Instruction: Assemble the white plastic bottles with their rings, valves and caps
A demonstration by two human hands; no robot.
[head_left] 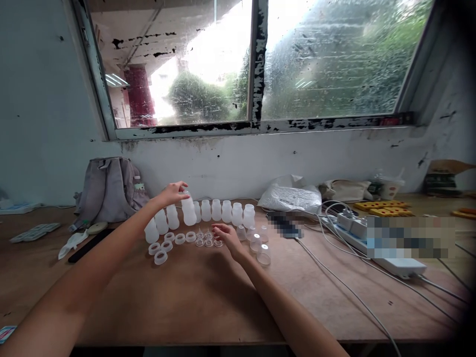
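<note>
Several frosted white bottles stand in a curved row on the wooden table (pixel 178 307). My left hand (pixel 175 193) is closed around the neck of one bottle (pixel 189 210), which is tilted slightly in the row. White rings (pixel 160 257) lie in front of the bottles at the left. Clear nipples (pixel 208 240) sit in the middle, beside my right hand (pixel 227 239). Its fingers are bent and apart over the right end of the nipples, with nothing visible between them. Transparent caps (pixel 264 254) stand to the right of that hand.
A grey backpack (pixel 107 191) leans on the wall at the left, near a black strip (pixel 89 246). At the right are a plastic bag (pixel 292 197), a phone (pixel 284 225), a white power strip (pixel 399 264) with cables, and yellow pieces (pixel 390 211).
</note>
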